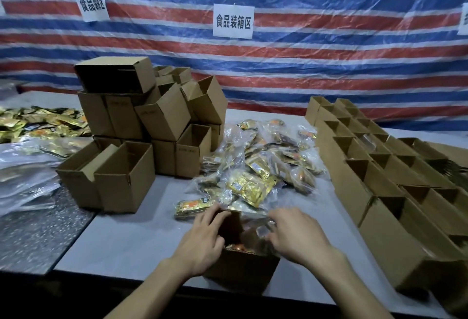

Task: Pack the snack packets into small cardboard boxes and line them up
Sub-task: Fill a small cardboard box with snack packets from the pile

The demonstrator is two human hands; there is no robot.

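Note:
A small open cardboard box (pixel 240 271) stands at the table's near edge, with orange and gold snack packets showing inside it. My left hand (pixel 205 240) grips the box's left wall, fingers over the rim. My right hand (pixel 295 233) rests on the right rim, its fingers curled on a clear packet (pixel 263 230) at the box mouth. Behind the box lies a heap of snack packets (pixel 258 166) in clear and gold wrappers.
Empty boxes (pixel 141 121) are stacked at the left back, and one open pair (pixel 111 176) stands nearer. Rows of open boxes (pixel 379 179) line the right side. More gold packets (pixel 38 123) and plastic bags (pixel 22 176) lie far left. A striped tarp hangs behind.

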